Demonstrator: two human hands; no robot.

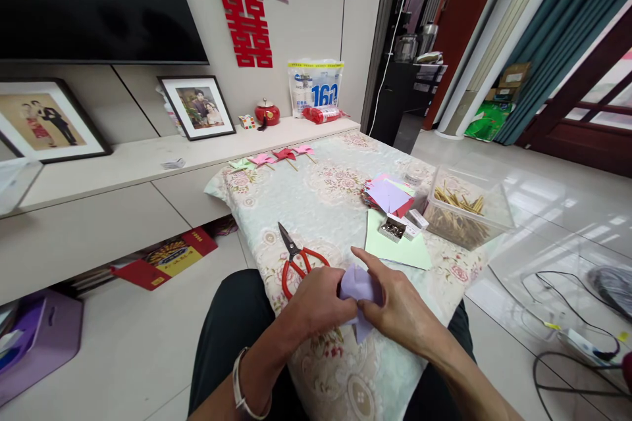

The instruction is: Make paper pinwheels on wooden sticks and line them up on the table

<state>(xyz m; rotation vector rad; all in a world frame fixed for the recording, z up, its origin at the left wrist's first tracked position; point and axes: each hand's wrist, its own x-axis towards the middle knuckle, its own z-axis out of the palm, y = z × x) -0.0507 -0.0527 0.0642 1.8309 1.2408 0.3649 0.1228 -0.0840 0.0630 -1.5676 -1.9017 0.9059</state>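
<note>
A: What have the hands got hold of?

B: Both are closed on one thing. The left hand (318,302) and the right hand (399,312) meet low in the middle of the frame, pinching a small folded piece of lilac paper (360,289) between them. The left fingers are curled onto its left edge; the right thumb and forefinger are clamped over its top and right side.

A: Which way does the paper lie?

B: It sits directly between the two hands, held just above the counter's floral cloth (326,204). A pointed flap hangs down toward the lower edge of the frame, so its long axis runs roughly up and down. Neither hand is nearer; both touch it.

A: And round about?

B: Just left of and above the left hand lie the red-handled scissors (296,263), blades pointing to the upper left. Up and right of the right hand is a pale green paper sheet (399,251), with a small open box of metal clips (394,229) on it. Beyond are a stack of coloured paper squares (388,196) and a clear plastic tub of wooden sticks (459,214). At the far end of the cloth lies a row of paper pinwheels (274,158).
</note>
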